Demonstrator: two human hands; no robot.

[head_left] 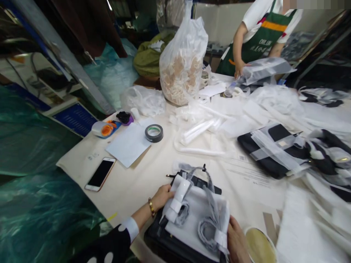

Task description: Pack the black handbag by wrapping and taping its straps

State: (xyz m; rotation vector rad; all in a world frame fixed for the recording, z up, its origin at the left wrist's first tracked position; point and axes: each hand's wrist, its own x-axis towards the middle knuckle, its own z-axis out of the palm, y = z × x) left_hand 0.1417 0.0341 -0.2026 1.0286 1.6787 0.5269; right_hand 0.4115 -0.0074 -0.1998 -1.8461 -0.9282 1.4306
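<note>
- Handbag (175, 245), black, under white wrapping sheet (193, 213), at near worktop (131, 188) edge.
- Left hand (162, 196): fingers curled around sheet's left edge.
- Right hand (238, 241): against wrapped handle (218, 237); grip hidden, cannot tell.
- Phone (100, 174), tape roll (154, 133) further left.

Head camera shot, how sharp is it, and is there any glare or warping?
Head view: the wrapped handbag and phone are fairly sharp, while the black bag at right is smeared by motion blur. Head view: the edges bend wide-angle, the light is soft and even, and there is sheen on the green plastic sheet.
</note>
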